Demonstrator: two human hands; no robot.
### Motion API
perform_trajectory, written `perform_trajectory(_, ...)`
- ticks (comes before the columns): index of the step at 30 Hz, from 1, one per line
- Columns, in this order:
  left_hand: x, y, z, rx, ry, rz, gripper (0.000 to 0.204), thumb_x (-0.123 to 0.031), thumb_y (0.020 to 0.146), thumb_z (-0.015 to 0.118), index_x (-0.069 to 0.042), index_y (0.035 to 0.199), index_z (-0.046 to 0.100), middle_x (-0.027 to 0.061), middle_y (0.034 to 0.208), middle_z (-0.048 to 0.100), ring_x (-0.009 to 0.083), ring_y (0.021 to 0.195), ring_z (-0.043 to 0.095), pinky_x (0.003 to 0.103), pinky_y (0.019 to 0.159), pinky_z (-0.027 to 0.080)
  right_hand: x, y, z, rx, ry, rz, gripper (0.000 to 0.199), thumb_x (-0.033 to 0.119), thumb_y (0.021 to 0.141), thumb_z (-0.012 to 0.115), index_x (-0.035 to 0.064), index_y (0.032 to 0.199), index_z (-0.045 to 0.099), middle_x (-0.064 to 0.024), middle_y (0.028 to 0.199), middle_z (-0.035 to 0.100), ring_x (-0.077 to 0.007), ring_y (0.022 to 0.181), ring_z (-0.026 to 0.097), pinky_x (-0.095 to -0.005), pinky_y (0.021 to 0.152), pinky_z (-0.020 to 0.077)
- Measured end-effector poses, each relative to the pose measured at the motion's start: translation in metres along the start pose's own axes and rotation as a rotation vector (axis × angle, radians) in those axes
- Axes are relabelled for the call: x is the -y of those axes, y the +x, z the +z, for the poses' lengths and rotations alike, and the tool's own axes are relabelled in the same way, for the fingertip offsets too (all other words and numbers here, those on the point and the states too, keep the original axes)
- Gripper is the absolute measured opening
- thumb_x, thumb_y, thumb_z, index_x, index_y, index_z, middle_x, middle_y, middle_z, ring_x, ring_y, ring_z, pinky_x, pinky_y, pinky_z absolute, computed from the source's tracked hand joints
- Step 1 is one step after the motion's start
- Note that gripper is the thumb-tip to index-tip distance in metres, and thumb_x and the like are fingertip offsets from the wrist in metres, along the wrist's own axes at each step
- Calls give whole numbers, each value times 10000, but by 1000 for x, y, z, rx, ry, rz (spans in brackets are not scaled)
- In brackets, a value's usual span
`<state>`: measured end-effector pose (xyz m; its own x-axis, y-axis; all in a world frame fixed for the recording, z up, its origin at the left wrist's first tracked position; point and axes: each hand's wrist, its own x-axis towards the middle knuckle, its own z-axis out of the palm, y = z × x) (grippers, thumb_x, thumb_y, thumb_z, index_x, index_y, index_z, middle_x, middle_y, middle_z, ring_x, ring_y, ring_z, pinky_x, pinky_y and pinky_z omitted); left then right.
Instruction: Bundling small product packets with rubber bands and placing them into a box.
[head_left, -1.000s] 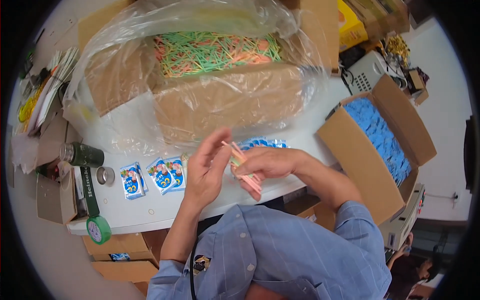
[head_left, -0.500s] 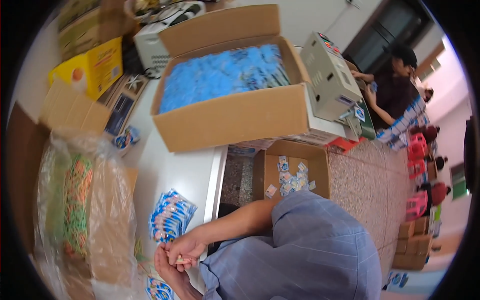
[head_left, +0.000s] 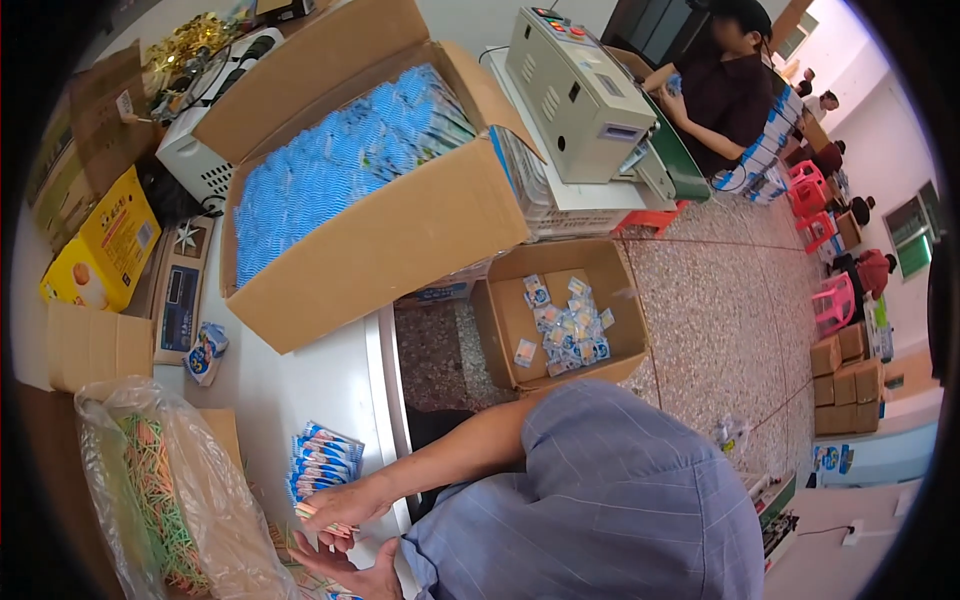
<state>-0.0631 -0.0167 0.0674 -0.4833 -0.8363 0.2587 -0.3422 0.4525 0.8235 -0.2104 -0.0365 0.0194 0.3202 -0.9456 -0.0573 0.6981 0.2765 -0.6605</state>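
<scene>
My right hand (head_left: pixel 345 505) is closed around a few thin pinkish-orange strips, whose ends show between the fingers. It rests beside a row of overlapping blue-and-white packets (head_left: pixel 325 455) on the white table (head_left: pixel 270 375). Just below it, my left hand (head_left: pixel 350 572) has its fingers spread and holds nothing. Similar thin green and orange strips (head_left: pixel 160 500) fill a clear plastic bag (head_left: pixel 215 500) left of my hands. A few loose strips lie on the table near my left hand. At the bottom edge, part of another packet shows beneath that hand.
A large carton (head_left: pixel 390 255) of blue packets stands on the far table. Below the table's edge, another carton (head_left: pixel 620 350) contains small packets. A beige machine (head_left: pixel 580 100) stands beyond, near a co-worker (head_left: pixel 725 90). A scale (head_left: pixel 180 300) and yellow box (head_left: pixel 105 245) stand left.
My hands were together over something small; now they are apart. The left has opened and dropped lower, while the right keeps thin strips beside the packets. The whole view has shifted.
</scene>
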Motion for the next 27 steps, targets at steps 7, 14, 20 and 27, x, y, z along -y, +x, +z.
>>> perform_trajectory(7, 5, -1, 16, 93, -96, -137, 1258, -140, 595, 947, -51, 1570, 157, 165, 1572, 304, 342, 1367, 416, 485, 1075, 440, -9, -23, 10, -57, 69, 42, 295, 276, 967, 563, -13, 916, 595, -103, 779, 636, -186, 666, 644, -326, 590, 548)
perform_trajectory(14, -2, -5, 22, 153, -339, -207, 1187, 51, 600, 878, -70, 1567, 200, 141, 1533, 367, 311, 1348, 440, 429, 1074, 445, -14, -40, -2, -49, 48, 105, 210, 203, 930, 614, 4, 996, 620, -109, 797, 658, -204, 690, 657, -345, 614, 559)
perform_trajectory(20, -25, -8, 21, 135, -328, -258, 1091, -9, 645, 881, -53, 1549, 272, 146, 1506, 408, 295, 1334, 443, 419, 1072, 431, -19, -46, -5, 5, 104, 129, 167, 169, 908, 646, 7, 942, 618, -86, 807, 656, -169, 694, 637, -301, 604, 527)
perform_trajectory(27, -6, -8, 16, 193, -46, -24, 947, -44, 646, 888, 0, 1466, 416, 159, 1463, 469, 301, 1342, 439, 399, 1144, 309, -18, -43, -2, 33, 20, 35, 120, 46, 893, 581, -5, 996, 613, -88, 831, 640, -197, 735, 644, -345, 665, 563)
